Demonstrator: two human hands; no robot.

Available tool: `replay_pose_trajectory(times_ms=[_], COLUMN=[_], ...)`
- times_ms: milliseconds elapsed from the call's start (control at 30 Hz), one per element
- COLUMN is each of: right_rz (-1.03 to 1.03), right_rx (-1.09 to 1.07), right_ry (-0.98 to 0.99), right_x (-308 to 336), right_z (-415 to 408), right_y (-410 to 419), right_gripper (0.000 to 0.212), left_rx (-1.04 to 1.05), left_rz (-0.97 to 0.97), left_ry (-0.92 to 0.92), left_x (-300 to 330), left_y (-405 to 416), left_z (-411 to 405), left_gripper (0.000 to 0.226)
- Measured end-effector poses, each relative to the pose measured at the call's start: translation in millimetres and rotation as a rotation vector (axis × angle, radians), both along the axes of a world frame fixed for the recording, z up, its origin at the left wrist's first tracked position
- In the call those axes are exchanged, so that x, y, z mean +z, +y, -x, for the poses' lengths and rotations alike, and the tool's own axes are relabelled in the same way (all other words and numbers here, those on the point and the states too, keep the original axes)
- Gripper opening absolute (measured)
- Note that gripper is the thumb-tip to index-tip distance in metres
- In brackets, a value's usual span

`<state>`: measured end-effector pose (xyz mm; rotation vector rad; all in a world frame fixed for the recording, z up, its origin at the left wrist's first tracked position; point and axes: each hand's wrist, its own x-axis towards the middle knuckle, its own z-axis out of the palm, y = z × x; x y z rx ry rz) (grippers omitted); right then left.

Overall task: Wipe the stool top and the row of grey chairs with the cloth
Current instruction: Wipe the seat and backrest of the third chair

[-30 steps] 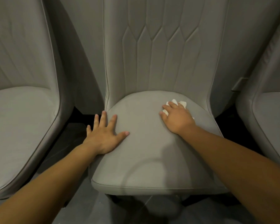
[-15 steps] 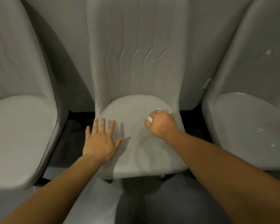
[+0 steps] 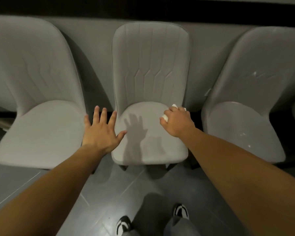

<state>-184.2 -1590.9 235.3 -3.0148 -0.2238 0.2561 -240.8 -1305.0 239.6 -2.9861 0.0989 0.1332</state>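
1. Head view: the white cloth [image 3: 174,106] was bunched under the curled fingers of the right hand [image 3: 176,122], at the middle chair's [image 3: 150,79] seat, toward 2 o'clock of the seat's centre.
2. The left hand [image 3: 100,132] was spread flat, holding nothing, at 9 o'clock of that seat, over the gap beside the left chair [image 3: 37,126].
3. For a good wipe, the cloth should probably be kept flat and drawn in overlapping strokes.
4. The right chair [image 3: 245,126], at 3 o'clock, showed pale specks.
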Motion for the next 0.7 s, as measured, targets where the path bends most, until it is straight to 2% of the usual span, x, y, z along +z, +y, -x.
replay_pose_trajectory(times_ms=[167,367,533,700], right_rz=[0.002,-0.025,-0.005,0.008], right_rx=[-0.070,-0.205,-0.292,-0.378], right_ry=[0.093,0.112,0.081,0.088], right_x=[86,168,215,232], right_z=[46,97,126,146], right_y=[-8,-29,-69,-131], right_gripper=[0.052,0.051,0.049,0.050], left_rx=[-0.027,-0.137,-0.241,-0.349], left_rz=[0.004,0.004,-0.011,-0.045], left_ry=[0.099,0.077,0.082,0.086], left_x=[84,169,198,208], left_y=[-12,-33,-80,-138], left_z=[19,15,13,17], left_gripper=[0.089,0.088,0.088,0.088])
